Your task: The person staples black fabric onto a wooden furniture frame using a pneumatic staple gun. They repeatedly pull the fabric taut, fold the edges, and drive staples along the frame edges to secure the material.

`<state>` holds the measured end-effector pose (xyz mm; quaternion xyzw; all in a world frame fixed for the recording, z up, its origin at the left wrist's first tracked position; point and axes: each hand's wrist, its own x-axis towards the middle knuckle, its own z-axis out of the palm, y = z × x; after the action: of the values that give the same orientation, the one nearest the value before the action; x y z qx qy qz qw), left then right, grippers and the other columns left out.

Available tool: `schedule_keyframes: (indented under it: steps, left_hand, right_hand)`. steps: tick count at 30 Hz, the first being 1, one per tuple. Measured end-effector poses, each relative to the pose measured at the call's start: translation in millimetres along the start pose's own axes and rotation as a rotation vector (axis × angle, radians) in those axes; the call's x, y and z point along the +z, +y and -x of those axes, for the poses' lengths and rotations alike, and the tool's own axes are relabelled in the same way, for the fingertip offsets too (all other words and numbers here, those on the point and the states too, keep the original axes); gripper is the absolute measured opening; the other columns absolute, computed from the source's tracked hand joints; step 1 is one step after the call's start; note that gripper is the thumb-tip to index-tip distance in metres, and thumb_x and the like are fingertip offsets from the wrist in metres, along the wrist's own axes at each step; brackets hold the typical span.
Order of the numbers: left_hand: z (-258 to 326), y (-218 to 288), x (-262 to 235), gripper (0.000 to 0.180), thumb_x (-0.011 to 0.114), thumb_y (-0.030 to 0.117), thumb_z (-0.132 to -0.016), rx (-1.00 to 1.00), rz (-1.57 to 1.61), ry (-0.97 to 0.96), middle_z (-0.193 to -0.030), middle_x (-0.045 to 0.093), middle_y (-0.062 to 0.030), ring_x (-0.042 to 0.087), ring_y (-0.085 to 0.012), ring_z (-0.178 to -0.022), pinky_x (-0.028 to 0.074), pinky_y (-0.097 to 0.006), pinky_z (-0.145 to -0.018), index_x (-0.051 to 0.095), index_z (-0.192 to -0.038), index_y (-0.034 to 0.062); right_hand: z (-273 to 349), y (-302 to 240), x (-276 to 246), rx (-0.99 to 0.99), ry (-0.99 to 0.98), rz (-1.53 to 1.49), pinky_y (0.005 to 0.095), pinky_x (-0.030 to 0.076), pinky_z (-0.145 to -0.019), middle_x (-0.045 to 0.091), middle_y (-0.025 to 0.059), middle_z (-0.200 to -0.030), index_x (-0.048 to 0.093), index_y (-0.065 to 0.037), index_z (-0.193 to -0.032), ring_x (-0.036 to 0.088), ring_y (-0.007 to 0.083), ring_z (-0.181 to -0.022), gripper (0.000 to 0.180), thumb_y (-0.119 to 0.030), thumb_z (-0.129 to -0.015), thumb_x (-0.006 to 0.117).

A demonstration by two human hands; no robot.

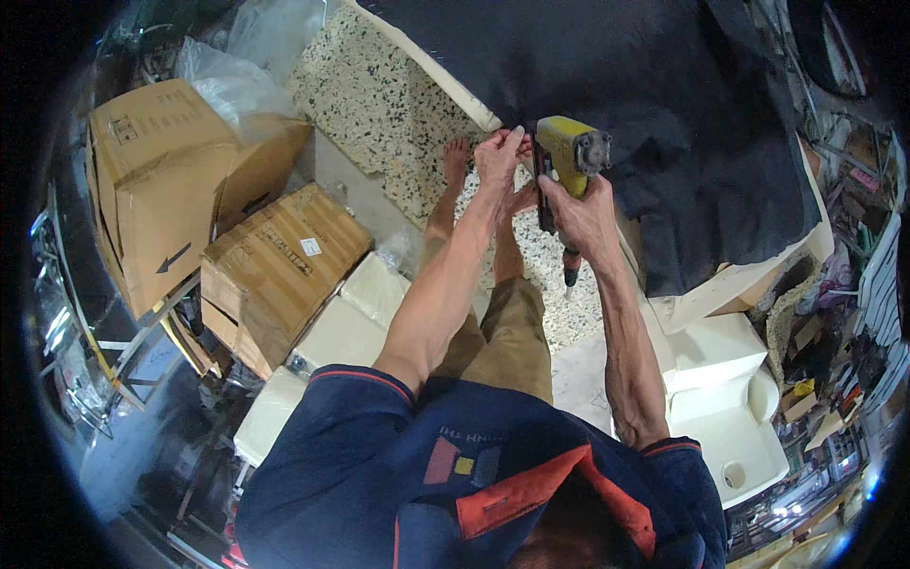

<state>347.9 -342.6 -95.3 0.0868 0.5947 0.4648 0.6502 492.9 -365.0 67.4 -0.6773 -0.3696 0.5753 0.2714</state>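
A yellow and black pneumatic staple gun [569, 152] is gripped by my right hand [586, 216], its air fitting hanging below the fist. The gun's nose end is close to the near left corner of a large piece covered in black fabric [664, 104]. At that same corner my left hand [500, 159] has its fingers pinched on the fabric's edge, just left of the gun. A pale border [441, 76] runs along the piece's left side. What lies under the gun's nose is hidden.
Cardboard boxes [156, 180] and a taped carton [284, 261] stand at the left, beside white wrapped blocks [365, 303]. Speckled foam sheeting [370, 104] covers floor under my feet. A white moulded part [725, 408] lies at the right, near piled scraps [834, 379].
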Motion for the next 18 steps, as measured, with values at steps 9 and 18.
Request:
schedule_keyframes:
  steps: [9,18]
  left_hand:
    - [-9,0,-14,0.016,0.062,0.003,-0.099,0.003,0.055,-0.100,-0.089,0.073,-0.0016,0.063,-0.0116,-0.071,0.050,-0.027,-0.065,0.077,-0.104,0.0001]
    - [-6,-10,-22,0.023,0.051,0.021,-0.106,-0.173,0.401,-0.061,-0.093,0.069,-0.0012,0.062,-0.0151,-0.081,0.052,-0.034,-0.073,0.069,-0.104,0.0066]
  right_hand:
    - [-47,-8,32,-0.132,-0.096,0.168,0.0412,0.055,-0.081,0.075,0.0240,-0.094,0.071,0.007,-0.108,0.075,0.0317,-0.091,0.039,-0.023,-0.085,0.080]
    - [-53,-18,57,-0.166,-0.002,0.422,0.0448,0.055,-0.081,0.074,0.0270,-0.097,0.069,0.006,-0.108,0.074,0.0401,-0.099,0.037,-0.023,-0.086,0.079]
